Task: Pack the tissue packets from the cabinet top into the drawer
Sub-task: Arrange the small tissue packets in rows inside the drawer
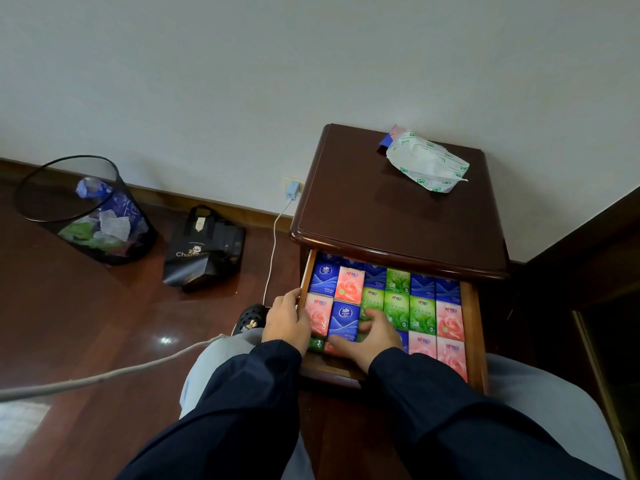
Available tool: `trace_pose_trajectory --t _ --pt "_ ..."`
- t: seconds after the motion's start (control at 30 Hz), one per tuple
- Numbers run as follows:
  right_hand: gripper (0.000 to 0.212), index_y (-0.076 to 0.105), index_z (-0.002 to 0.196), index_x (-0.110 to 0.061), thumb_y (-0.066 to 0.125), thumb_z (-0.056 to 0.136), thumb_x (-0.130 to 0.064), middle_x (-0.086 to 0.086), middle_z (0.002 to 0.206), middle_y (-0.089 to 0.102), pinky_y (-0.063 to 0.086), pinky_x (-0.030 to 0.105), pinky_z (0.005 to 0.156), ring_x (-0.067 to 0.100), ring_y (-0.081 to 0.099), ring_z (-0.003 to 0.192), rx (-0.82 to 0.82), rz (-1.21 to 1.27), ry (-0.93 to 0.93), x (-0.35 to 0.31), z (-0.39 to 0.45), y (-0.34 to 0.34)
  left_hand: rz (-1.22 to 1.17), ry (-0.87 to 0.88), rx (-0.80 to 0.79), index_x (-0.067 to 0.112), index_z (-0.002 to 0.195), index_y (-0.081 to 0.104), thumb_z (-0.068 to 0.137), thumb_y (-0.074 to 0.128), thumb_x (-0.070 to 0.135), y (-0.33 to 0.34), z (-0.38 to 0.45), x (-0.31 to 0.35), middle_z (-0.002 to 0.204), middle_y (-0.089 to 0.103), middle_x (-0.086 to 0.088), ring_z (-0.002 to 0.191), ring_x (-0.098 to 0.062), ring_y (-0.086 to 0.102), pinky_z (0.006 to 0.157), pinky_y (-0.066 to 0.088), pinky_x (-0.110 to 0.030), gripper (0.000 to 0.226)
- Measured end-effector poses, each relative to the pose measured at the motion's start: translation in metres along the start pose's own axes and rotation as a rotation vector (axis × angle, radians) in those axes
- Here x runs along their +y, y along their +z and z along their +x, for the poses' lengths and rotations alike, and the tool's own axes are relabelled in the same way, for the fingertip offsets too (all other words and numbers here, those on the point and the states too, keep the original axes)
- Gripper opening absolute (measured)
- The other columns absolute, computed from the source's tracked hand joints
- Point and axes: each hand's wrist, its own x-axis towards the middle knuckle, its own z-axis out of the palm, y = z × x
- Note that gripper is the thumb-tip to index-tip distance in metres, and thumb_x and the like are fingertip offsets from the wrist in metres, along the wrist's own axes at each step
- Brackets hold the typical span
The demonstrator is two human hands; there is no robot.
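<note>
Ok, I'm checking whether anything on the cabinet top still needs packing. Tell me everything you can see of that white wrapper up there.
The white wrapper is a crumpled, slack plastic outer bag with small green printed marks. It looks mostly empty and lies flat near the back right of the dark wooden cabinet top. Its mouth at the right end is torn open. A small blue and pink scrap pokes out from under its back left end. Neither hand touches it.

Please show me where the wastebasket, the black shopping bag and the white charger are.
wastebasket (104, 233): head view, on its mesh wall.
black shopping bag (204, 251): head view, on its front face.
white charger (292, 192): head view, on its body.
</note>
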Motion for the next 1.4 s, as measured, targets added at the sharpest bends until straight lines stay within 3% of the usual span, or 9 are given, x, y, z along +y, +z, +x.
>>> trace_pose_trajectory --t 0.07,0.17,0.33,0.5,0.73,0.87,1.3,1.4 --pt "0.122 0.036 0.143 -0.029 0.080 0.041 -0.078 -0.006 0.130 0.056 0.048 0.041 0.103 0.016 0.053 0.122 -0.007 -0.155 -0.028 -0.003 0.002 0.003 0.004 0.000 0.006 0.022 0.145 0.044 0.103 0.048 0.021 0.000 0.000 0.000 0.139 0.050 -0.001 0.113 -0.007 0.051 0.082 0.043 -0.021 0.042" --pt "0.129 0.028 0.145 -0.031 0.077 0.038 -0.082 -0.003 0.139 0.048 0.044 0.045 0.107 0.021 0.045 0.130 0.004 -0.295 -0.050 -0.006 0.010 0.009 0.011 -0.005 0.002 0.024 0.144 0.043 0.103 0.048 0.023 0.001 0.000 -0.001 0.138 0.050 0.000 0.111 -0.006 0.052 0.072 0.042 -0.016 0.042" --pt "0.128 0.024 0.145 -0.034 0.080 0.039 -0.078 -0.003 0.136 0.044 0.045 0.045 0.103 0.021 0.043 0.127 0.047 -0.301 -0.064 -0.008 0.019 0.012 0.012 0.000 0.002 0.024 0.144 0.043 0.103 0.048 0.025 0.001 0.000 0.000 0.138 0.050 0.000 0.114 -0.008 0.053 0.081 0.047 -0.023 0.041" --pt "0.121 0.027 0.145 -0.032 0.079 0.046 -0.079 -0.002 0.134 0.044 0.045 0.040 0.103 0.020 0.046 0.126 0.116 -0.306 -0.102 -0.009 0.030 0.015 0.023 -0.032 -0.018 0.024 0.145 0.041 0.104 0.045 0.034 0.001 -0.001 0.004 0.141 0.048 -0.002 0.125 -0.018 0.051 0.103 0.049 -0.043 0.043" --pt "0.111 0.037 0.141 -0.037 0.068 0.047 -0.089 -0.002 0.128 0.050 0.045 0.036 0.101 0.021 0.048 0.121 0.210 -0.255 -0.136 -0.015 0.048 0.013 0.086 0.013 0.016 0.023 0.146 0.038 0.104 0.042 0.036 0.005 -0.006 0.006 0.141 0.047 -0.002 0.128 -0.020 0.048 0.105 0.044 -0.040 0.043" --pt "0.105 0.045 0.136 -0.037 0.074 0.048 -0.086 0.000 0.121 0.055 0.045 0.035 0.099 0.022 0.051 0.116 0.256 -0.199 -0.150 -0.022 0.059 0.013 0.109 0.003 0.022 0.024 0.144 0.039 0.105 0.039 0.038 0.006 -0.005 0.006 0.137 0.049 -0.002 0.123 -0.019 0.050 0.101 0.045 -0.039 0.041" --pt "0.115 0.035 0.142 -0.036 0.060 0.046 -0.094 -0.004 0.123 0.049 0.048 0.038 0.099 0.016 0.050 0.117 0.321 -0.190 -0.157 -0.010 0.062 0.022 0.157 -0.032 0.003 0.025 0.143 0.038 0.103 0.038 0.045 0.007 -0.005 0.009 0.137 0.049 -0.001 0.122 -0.019 0.051 0.098 0.047 -0.041 0.044" --pt "0.112 0.035 0.142 -0.036 0.069 0.049 -0.088 -0.002 0.123 0.049 0.048 0.038 0.098 0.017 0.050 0.116 0.337 -0.181 -0.168 -0.013 0.065 0.023 0.152 -0.038 -0.001 0.027 0.142 0.038 0.103 0.038 0.046 0.006 -0.006 0.009 0.136 0.050 0.000 0.121 -0.019 0.052 0.099 0.048 -0.043 0.043"
